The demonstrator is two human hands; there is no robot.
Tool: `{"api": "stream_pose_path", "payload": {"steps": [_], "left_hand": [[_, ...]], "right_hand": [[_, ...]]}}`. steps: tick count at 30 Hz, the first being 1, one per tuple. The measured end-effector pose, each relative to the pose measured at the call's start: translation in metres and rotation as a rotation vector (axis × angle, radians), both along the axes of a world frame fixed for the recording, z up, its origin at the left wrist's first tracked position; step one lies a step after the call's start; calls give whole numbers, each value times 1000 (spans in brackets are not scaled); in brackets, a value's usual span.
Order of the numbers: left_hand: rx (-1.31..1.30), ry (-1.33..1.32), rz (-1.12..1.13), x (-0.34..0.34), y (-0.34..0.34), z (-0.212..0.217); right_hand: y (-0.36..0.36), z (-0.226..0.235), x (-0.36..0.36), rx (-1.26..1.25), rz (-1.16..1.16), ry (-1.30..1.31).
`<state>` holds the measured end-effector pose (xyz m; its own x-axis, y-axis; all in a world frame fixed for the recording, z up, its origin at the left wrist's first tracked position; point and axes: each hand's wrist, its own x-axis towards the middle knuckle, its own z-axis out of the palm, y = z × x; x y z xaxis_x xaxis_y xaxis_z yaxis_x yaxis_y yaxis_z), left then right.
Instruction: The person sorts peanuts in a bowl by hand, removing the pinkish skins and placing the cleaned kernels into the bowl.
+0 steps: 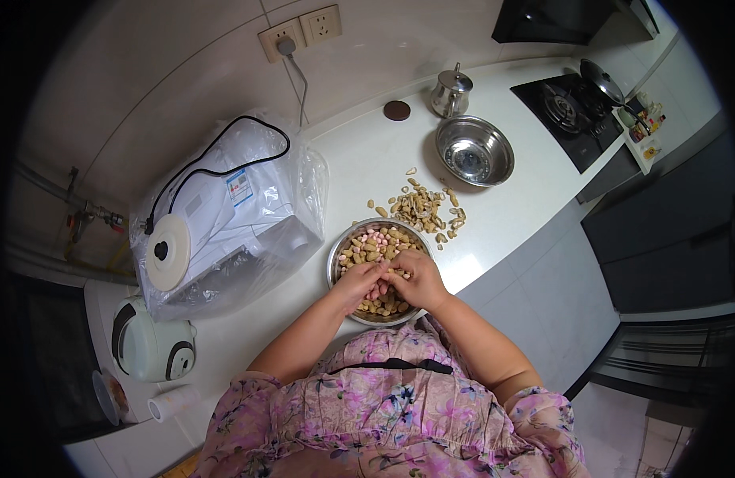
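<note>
Tan unshelled peanuts (369,256) and small pink kernels (376,237) are held in a round stainless-steel bowl (332,268), set close to the body, probably for easy reach. Over it, the left hand (362,286) and right hand (418,279) are brought together, fingertips curled; whether anything is gripped cannot be told. Loose tan shells (422,207) are heaped beyond, presumably kept apart from the kernels. Everything is supported by a glossy white counter (495,217), bordered by a grey tiled floor (543,299).

the left hand (359,285) and right hand (420,280) meet at bent fingers (401,264), forearms (302,336) angled inward.
</note>
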<state>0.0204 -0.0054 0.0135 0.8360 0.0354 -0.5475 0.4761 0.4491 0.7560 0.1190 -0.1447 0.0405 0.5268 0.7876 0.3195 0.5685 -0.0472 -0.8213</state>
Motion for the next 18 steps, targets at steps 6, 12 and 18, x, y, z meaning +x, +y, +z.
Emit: {"api": "stream_pose_path", "payload": {"steps": [6, 12, 18], "left_hand": [[14, 16, -2, 1, -2, 7], [9, 0, -19, 0, -4, 2], [-49, 47, 53, 1, -9, 9]], "right_hand": [[1, -4, -1, 10, -21, 45], [4, -7, -6, -27, -68, 92], [6, -8, -10, 6, -87, 215]]}}
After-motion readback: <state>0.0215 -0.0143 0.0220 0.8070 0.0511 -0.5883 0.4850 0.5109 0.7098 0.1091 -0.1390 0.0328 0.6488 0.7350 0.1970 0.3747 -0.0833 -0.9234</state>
